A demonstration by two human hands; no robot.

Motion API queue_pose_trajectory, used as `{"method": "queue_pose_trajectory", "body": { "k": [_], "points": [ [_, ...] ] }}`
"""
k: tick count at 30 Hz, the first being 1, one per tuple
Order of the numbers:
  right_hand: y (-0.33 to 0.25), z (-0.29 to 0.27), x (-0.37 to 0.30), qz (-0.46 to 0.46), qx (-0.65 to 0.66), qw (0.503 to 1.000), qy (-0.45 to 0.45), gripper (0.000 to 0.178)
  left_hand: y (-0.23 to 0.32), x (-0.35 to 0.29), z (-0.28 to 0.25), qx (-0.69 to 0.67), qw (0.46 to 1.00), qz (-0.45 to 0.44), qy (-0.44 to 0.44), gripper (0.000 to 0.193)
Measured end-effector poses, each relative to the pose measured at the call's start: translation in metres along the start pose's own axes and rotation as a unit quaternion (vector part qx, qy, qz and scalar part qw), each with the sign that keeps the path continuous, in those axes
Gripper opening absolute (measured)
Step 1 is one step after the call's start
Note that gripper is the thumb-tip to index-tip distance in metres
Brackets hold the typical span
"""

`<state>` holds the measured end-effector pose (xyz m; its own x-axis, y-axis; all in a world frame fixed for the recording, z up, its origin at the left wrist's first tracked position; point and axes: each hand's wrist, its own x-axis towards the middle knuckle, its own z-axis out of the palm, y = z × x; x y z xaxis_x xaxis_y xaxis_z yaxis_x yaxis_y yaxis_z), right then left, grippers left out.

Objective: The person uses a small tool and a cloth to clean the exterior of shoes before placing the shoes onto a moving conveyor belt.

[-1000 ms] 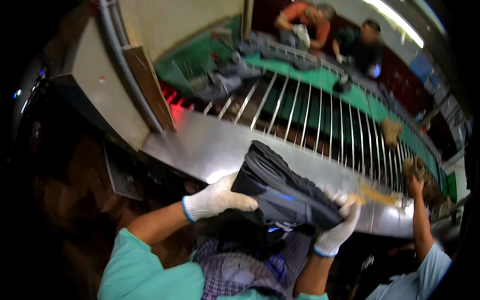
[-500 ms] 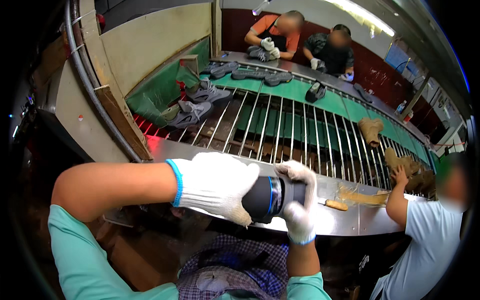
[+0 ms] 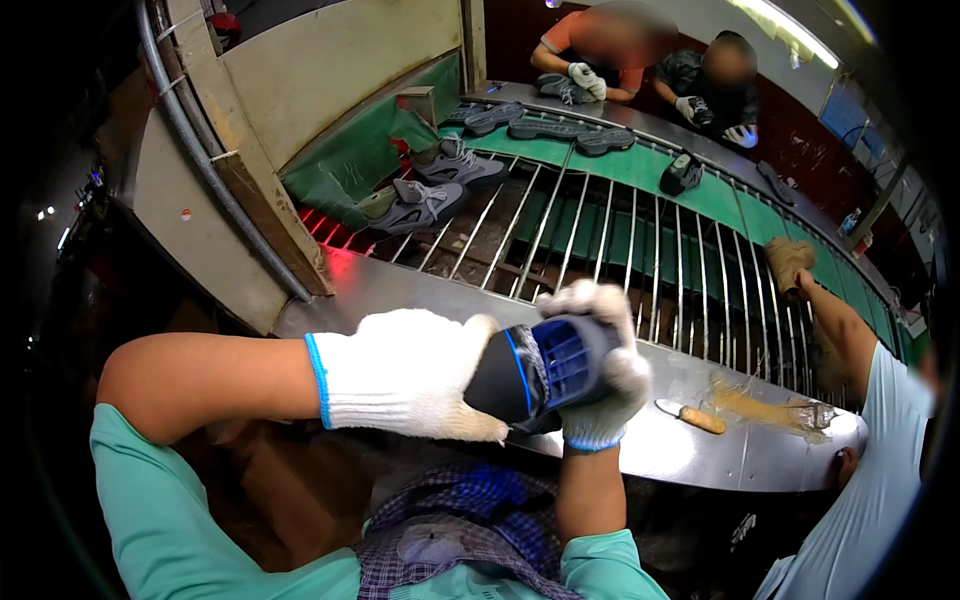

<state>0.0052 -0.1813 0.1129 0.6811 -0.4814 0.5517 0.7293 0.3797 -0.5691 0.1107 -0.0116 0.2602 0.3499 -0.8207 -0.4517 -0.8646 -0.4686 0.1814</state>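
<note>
A black shoe upper [image 3: 500,380] with a bright blue line sits in my left hand [image 3: 405,375], whose white knit glove is closed around it. Against the upper's bottom is a dark shoe sole [image 3: 572,350] with a blue gridded face showing. My right hand [image 3: 615,375], also gloved, wraps its fingers round the sole's far and right side. Whether sole and upper are joined along the hidden edge I cannot tell. Both hands are just over the front metal ledge [image 3: 660,365].
Beyond the ledge runs a rod conveyor [image 3: 570,235] with grey shoes [image 3: 415,205] at left and soles [image 3: 548,130] behind. A wooden-handled knife [image 3: 700,419] lies right, near a brown smear [image 3: 760,402]. A co-worker's arm [image 3: 845,320] reaches to a tan boot [image 3: 788,258]. Two people work opposite.
The sole has turned in my right hand, so its blue gridded face now shows. The co-worker at right has moved a hand from the boot pile to the farther tan boot. My view has shifted.
</note>
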Motion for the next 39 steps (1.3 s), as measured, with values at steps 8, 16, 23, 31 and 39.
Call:
{"method": "queue_pose_trajectory", "body": {
  "k": [8, 16, 23, 31, 39],
  "points": [
    [-0.012, 0.001, 0.013, 0.068, -0.103, 0.992, -0.001, 0.058, 0.002, 0.014, -0.014, 0.011, 0.999, 0.033, 0.009, 0.094],
    [-0.008, 0.012, 0.016, 0.056, -0.134, 0.988, 0.047, 0.059, 0.001, 0.027, -0.024, 0.022, 0.999, 0.043, -0.006, 0.093],
    [-0.037, -0.004, 0.014, 0.093, -0.180, 0.979, -0.020, 0.051, 0.018, 0.027, -0.028, 0.035, 0.985, 0.169, 0.025, 0.054],
    [-0.068, -0.008, 0.039, 0.172, -0.326, 0.917, -0.155, 0.029, 0.018, 0.036, -0.023, 0.041, 0.981, 0.187, 0.041, 0.042],
    [-0.032, 0.012, 0.060, 0.061, -0.547, 0.835, -0.015, 0.026, -0.002, 0.058, -0.040, 0.049, 0.996, 0.064, 0.024, 0.091]
  ]
}}
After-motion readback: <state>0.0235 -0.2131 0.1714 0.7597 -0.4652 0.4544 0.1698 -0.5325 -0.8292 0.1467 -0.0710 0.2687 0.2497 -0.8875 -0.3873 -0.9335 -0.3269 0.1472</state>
